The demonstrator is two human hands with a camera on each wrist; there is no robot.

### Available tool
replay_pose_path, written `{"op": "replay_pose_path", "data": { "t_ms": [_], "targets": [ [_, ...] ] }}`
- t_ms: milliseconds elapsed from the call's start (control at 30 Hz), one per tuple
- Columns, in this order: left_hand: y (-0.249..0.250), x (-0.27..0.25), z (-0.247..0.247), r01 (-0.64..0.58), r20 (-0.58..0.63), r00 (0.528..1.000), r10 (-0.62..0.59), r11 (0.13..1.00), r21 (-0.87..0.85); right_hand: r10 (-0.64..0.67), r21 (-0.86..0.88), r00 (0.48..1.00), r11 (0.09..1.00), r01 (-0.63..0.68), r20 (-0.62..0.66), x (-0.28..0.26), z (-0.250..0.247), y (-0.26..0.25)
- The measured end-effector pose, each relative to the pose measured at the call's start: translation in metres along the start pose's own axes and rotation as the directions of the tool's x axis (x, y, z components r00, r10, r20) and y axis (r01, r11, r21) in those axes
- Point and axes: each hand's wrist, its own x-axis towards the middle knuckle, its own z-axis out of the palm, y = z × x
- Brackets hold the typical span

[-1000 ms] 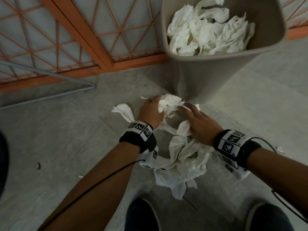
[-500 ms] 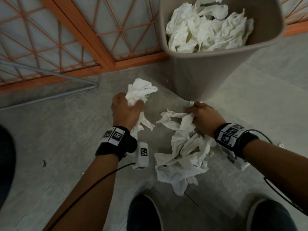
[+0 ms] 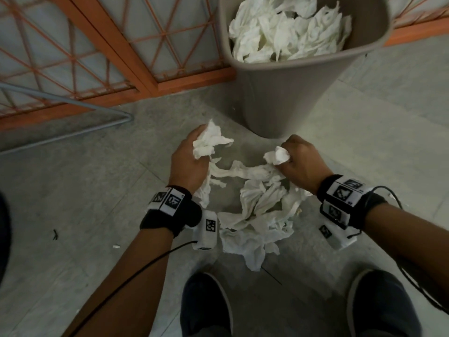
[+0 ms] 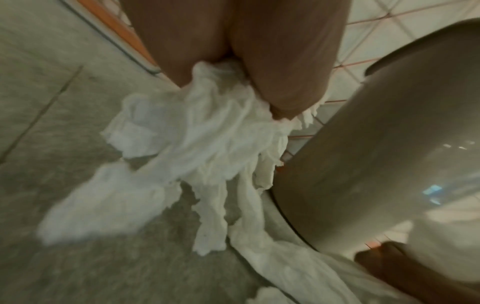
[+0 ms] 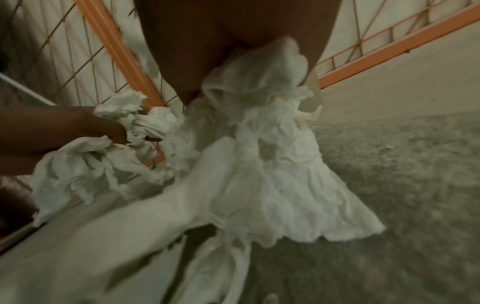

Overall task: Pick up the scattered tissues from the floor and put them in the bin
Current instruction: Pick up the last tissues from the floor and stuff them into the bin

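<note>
I am looking first at the tissues [image 3: 257,215]: a crumpled white heap is lying on the grey floor [image 3: 85,190] just in front of the bin [image 3: 286,93], between my two wrists, with strands trailing up into both fists. That trailing tells me the sheets are tangled together, so lifting one handful is dragging its neighbours along.

My left hand [image 3: 189,164] is clenching a bunched wad, fingers curled round it, with loose ends hanging below the palm; the left wrist view is showing those ends [image 4: 207,156] draping toward the floor beside the bin wall. My right hand [image 3: 301,161] is likewise gripping a twisted clump, a white knot poking out by the thumb, and the right wrist view is confirming a full skirt of tissue [image 5: 272,164] hanging from the fist.

I am judging that both hands are gathering by the fistful to cut down on trips. The bin is standing upright and close, already heaped near the rim with tissues [image 3: 286,27], which is why a loose drop risks spillover; pressing the load down is looking advisable.

Beyond, an orange lattice panel [image 3: 116,45] is running behind the bin, and my dark shoes [image 3: 206,310] are standing just short of the heap.
</note>
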Motion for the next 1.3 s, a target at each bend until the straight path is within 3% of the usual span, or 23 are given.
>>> {"op": "replay_pose_path", "data": {
  "t_ms": [133,200,300,400,533,700,866,1000,1100,1166,1233,1300],
  "targets": [
    [0.011,-0.017,0.017,-0.163,0.076,0.985,0.153,0.974,0.160,0.025,0.080,1.000,0.996,-0.024,-0.016,-0.010,-0.003,0.003],
    [0.008,-0.028,0.035,-0.176,0.236,0.966,0.106,0.937,0.302,0.028,0.130,1.000,0.991,-0.028,0.003,-0.015,-0.004,0.006],
    [0.004,-0.044,0.060,-0.178,0.435,0.898,-0.063,0.853,0.491,0.001,0.149,1.000,0.989,-0.005,0.023,-0.020,-0.004,0.011],
    [-0.001,-0.046,0.068,-0.244,0.493,0.867,-0.071,0.803,0.544,0.024,0.177,0.996,0.983,-0.039,0.081,-0.026,-0.008,0.010],
    [0.004,-0.034,0.062,-0.222,0.377,0.926,0.030,0.850,0.478,0.038,0.133,0.965,0.988,-0.074,0.259,-0.034,-0.006,0.007],
    [0.033,-0.031,0.038,-0.124,0.165,0.983,0.081,0.954,0.272,0.090,-0.109,0.880,0.993,-0.044,0.467,-0.042,0.008,0.002],
    [0.062,-0.046,0.018,-0.220,0.092,0.973,0.213,0.973,0.076,0.047,-0.185,0.910,0.982,0.033,0.412,-0.032,0.017,-0.001],
    [0.064,-0.068,0.007,-0.328,0.033,0.945,0.326,0.936,0.129,0.033,-0.139,0.940,0.990,0.015,0.338,-0.028,0.011,0.008],
    [0.051,-0.094,0.013,-0.322,0.147,0.944,0.294,0.917,0.237,0.007,-0.070,0.946,0.997,0.017,0.324,-0.030,0.006,0.015],
    [0.035,-0.112,0.021,-0.262,0.312,0.938,0.151,0.897,0.356,-0.032,-0.026,0.922,0.999,0.046,0.385,-0.035,0.005,0.016],
    [0.014,-0.126,0.032,-0.261,0.447,0.894,0.021,0.836,0.483,-0.032,-0.042,0.877,0.997,0.059,0.479,-0.042,0.007,0.015],
    [-0.004,-0.135,0.042,-0.310,0.516,0.856,-0.030,0.769,0.559,-0.023,-0.145,0.845,0.982,0.119,0.534,-0.050,0.012,0.012]
  ]
}}
